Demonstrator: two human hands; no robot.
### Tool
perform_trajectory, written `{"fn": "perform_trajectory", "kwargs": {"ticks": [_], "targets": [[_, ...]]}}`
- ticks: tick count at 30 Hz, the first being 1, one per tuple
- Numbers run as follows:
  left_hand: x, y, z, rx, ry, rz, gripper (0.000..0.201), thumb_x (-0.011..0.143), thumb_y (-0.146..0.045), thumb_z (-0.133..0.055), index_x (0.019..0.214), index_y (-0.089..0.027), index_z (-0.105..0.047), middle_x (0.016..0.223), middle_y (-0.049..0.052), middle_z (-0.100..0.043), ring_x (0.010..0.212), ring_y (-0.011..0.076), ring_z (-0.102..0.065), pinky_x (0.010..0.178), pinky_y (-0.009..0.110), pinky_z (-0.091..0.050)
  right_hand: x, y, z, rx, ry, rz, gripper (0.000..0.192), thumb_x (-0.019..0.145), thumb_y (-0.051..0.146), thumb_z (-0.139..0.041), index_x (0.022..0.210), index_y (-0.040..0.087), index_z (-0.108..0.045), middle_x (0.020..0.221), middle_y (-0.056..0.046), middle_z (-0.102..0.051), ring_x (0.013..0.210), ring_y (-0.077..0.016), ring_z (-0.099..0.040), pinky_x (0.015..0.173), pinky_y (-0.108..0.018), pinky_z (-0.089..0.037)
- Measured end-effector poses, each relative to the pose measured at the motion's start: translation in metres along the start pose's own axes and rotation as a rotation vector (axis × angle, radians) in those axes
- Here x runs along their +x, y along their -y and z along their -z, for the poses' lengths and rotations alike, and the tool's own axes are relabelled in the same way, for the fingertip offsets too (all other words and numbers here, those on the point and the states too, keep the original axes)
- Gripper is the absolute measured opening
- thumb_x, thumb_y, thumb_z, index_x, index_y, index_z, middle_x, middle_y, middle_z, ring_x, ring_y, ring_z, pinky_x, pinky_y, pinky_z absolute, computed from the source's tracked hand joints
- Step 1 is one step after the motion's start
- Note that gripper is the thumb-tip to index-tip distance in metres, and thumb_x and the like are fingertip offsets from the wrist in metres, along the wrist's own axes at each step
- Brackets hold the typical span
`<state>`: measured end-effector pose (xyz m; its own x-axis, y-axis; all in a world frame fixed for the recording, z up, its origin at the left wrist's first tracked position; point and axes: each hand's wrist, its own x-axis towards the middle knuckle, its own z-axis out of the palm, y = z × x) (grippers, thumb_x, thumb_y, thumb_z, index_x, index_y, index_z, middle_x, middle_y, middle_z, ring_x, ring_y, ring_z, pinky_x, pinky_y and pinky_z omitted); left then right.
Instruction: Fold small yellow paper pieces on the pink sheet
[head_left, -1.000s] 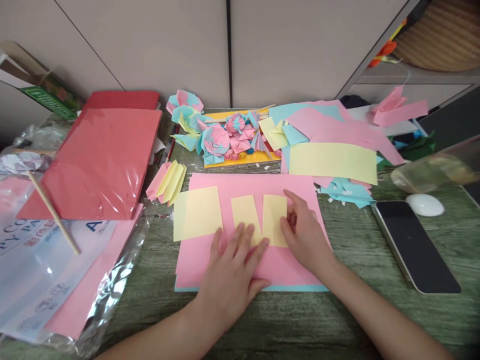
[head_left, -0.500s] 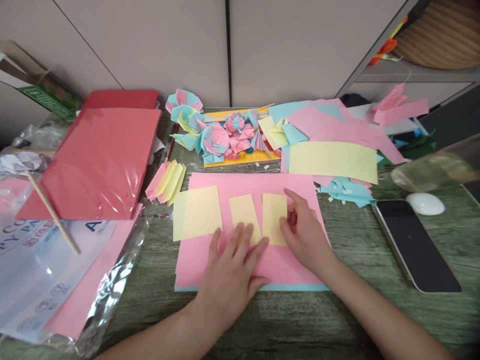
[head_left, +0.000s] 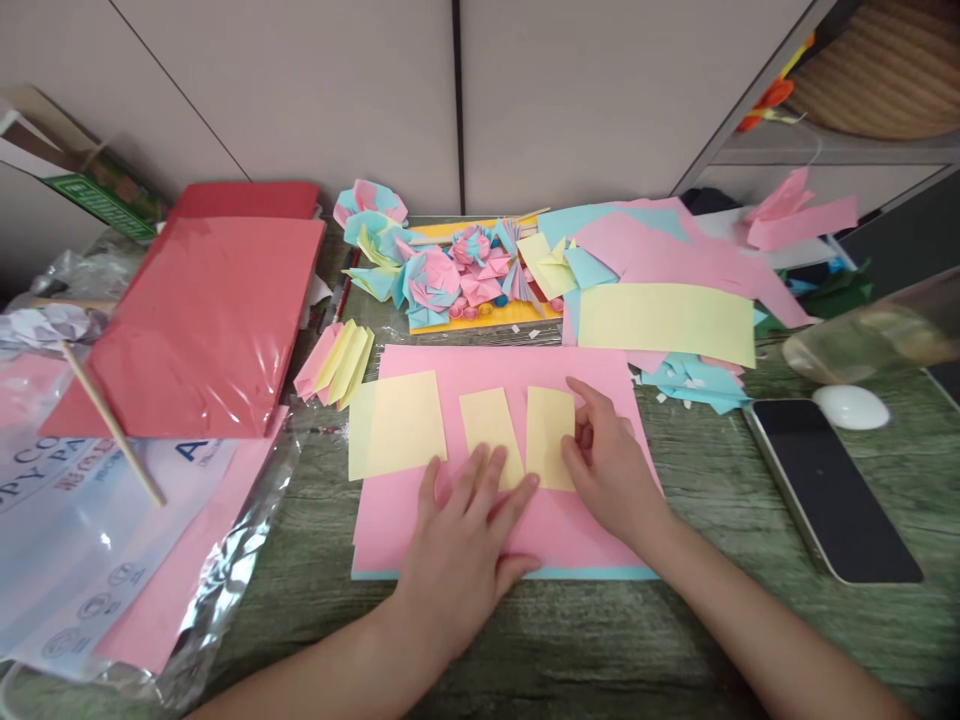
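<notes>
Three pale yellow paper pieces lie on a stack of pink paper (head_left: 577, 545), with a blue sheet peeking out at its near edge. My left hand (head_left: 454, 565) rests flat with fingers spread. Its fingertips press the lower end of the middle yellow strip (head_left: 487, 415), and its index fingertip touches the bottom left corner of the right yellow piece (head_left: 547, 435). That piece's right edge is between the thumb and curled fingers of my right hand (head_left: 619, 480). A wider yellow piece (head_left: 401, 425) overhangs the stack's left side, near my left little finger.
Folded paper flowers (head_left: 431, 280) and paper sheets (head_left: 652, 250) line the back. Pleated paper (head_left: 337, 365) sits left of the stack. Red paper in plastic (head_left: 217, 320) and a wooden stick (head_left: 112, 425) are farther left. At right lie a phone (head_left: 836, 490) and white mouse-like object (head_left: 851, 408).
The view has shifted very slightly. Both hands and the yellow pieces keep their places on the pink paper.
</notes>
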<state>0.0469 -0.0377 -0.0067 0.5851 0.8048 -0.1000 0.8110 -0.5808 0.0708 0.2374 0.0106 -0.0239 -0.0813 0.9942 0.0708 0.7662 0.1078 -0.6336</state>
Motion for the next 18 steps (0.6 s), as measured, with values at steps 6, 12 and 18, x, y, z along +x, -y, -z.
{"fn": "perform_trajectory", "kwargs": {"ticks": [6,12,18], "targets": [[-0.0007,-0.0011,0.0012,-0.007,0.020,0.004,0.061,0.086,-0.060,-0.020,0.140,-0.032,-0.019,0.147,0.008,-0.023,0.135,0.0282,-0.018,0.097,0.060,-0.027,0.0003,0.0003,0.0004,0.018,0.004,-0.005,0.058,0.079,0.014,-0.041,0.134,0.021,-0.025,0.083,-0.004,-0.053,0.074,-0.0192,-0.050,0.072,-0.039,-0.042],[-0.0010,-0.0024,0.0008,0.004,0.009,0.017,0.062,0.085,-0.061,-0.021,0.140,-0.032,-0.018,0.147,0.009,-0.023,0.134,0.0291,-0.019,0.097,0.060,-0.027,0.0003,0.0011,0.0015,0.028,-0.006,-0.002,0.057,0.078,0.013,-0.040,0.133,0.021,-0.027,0.080,-0.003,-0.052,0.071,-0.0182,-0.049,0.071,-0.038,-0.042],[-0.0016,-0.0023,0.0025,-0.009,0.005,0.023,0.061,0.086,-0.060,-0.020,0.139,-0.032,-0.019,0.146,0.009,-0.025,0.134,0.0286,-0.020,0.097,0.061,-0.026,-0.0003,0.0017,0.0026,0.022,-0.004,-0.017,0.057,0.078,0.013,-0.041,0.132,0.021,-0.027,0.078,-0.001,-0.049,0.070,-0.0174,-0.048,0.072,-0.037,-0.041]]}}
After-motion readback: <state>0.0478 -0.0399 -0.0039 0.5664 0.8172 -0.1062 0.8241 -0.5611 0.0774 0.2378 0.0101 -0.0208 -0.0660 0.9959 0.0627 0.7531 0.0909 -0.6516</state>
